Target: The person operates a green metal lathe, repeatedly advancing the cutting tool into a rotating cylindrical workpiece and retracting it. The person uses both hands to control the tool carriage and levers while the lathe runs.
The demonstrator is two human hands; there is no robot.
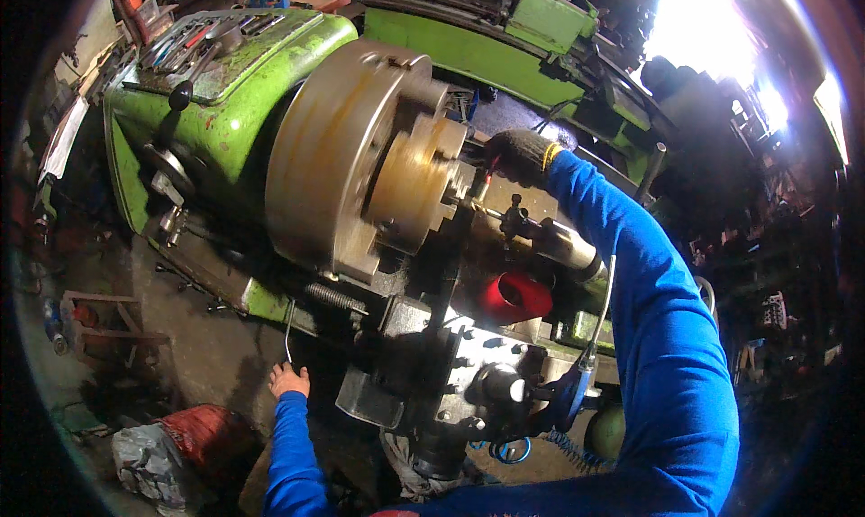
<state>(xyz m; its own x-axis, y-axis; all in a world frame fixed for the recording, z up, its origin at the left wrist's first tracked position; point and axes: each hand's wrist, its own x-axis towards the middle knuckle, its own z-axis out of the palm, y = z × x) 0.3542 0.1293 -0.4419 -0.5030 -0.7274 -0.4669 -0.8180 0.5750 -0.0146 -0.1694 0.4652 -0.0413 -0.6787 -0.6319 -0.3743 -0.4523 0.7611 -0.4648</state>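
A lathe's big steel chuck (pixel 311 156), smeared by motion, grips a round brownish metal workpiece (pixel 410 192). Facing its centre is a drill bit (pixel 487 210) in the tailstock (pixel 566 245). My right hand (pixel 518 154), in a dark glove with a yellow cuff, reaches over beside the workpiece. Its fingers are closed on a slim red-and-pale stick (pixel 485 185) pointing down close to the drill bit; its exact kind is unclear. Low on the left, my bare left hand (pixel 289 381) has its fingers around the lower end of a thin metal lever (pixel 288 332).
Below the drill stands a red cup-like container (pixel 518 298), next to the bolted tool post (pixel 487 377). A flexible hose (pixel 605 310) rises beside my right arm. Tools lie on the green headstock (pixel 225 111). Bags (pixel 171 454) lie on the floor at lower left.
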